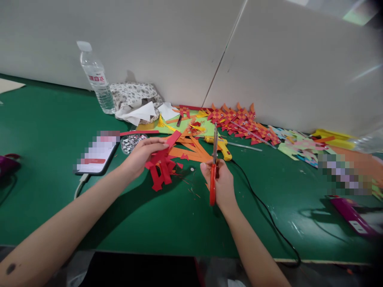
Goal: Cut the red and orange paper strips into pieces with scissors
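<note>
Pinched in my left hand [143, 155] is a piece made of red paper strips [161, 171], some with notched ends that hang down over the table. My right hand [224, 183] grips a pair of scissors [213, 171] by the red handles, blades pointing up and away from me. The scissors are apart from the red paper. Between and beyond the hands lie orange paper strips [191, 149] and small red scraps [179, 165]. A yellow glue gun [223, 148] rests just past the scissors, its black cord running to the right.
Woven red and orange paper fish [239, 119] are piled by the wall. On the left are a phone [98, 153], a tub of googly eyes [131, 142], a water bottle [95, 79] and a patterned pouch [134, 95]. A purple power strip [353, 215] sits at the right.
</note>
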`<state>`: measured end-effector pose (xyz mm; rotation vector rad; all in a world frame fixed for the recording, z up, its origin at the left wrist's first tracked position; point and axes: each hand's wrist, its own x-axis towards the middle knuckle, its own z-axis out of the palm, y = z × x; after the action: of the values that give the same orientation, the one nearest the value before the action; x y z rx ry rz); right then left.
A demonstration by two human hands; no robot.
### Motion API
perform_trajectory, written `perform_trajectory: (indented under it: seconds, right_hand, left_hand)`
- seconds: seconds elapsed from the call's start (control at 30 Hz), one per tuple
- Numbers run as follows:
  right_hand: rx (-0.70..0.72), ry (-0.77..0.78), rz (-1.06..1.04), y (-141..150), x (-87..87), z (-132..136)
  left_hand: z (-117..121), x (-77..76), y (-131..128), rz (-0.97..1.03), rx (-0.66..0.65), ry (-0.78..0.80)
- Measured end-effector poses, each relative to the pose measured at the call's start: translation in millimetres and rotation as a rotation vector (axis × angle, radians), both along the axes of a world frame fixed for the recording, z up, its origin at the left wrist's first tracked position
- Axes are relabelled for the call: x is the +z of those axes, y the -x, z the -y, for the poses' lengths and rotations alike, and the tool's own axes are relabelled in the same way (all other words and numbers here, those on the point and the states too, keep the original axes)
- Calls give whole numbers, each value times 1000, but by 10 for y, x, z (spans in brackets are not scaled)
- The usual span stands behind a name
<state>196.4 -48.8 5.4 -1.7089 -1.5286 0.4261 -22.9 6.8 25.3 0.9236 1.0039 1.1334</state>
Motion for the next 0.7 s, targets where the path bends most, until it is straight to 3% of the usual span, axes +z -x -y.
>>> perform_trajectory:
  seconds: [0.17,0.3,0.37,0.43,0.5,0.57,0.7]
  right_hand:
    - [-150,-8,22,-58,1,-62]
    - [-274,17,118,-147,-19,-164]
    - [-300,36,120,-196,-31,-207]
    - [-307,56,97,-243,-41,-240]
    - [-308,69,70,-286,-47,-265]
    - [-311,75,57,-319,-49,-285]
    - [-340,142,120,-337,-54,-311]
  left_hand:
    - [-156,20,216,-350,5,-139]
    - [-196,18,303,-832,-147,-297]
    - [-176,7,287,-1145,-78,-467]
    - [-145,-17,240,-1335,90,-678]
    - [-118,-59,178,-1361,122,-868]
    - [-97,-121,113,-1360,21,-979]
    - [-42,-268,-14,-1385,-133,-1051]
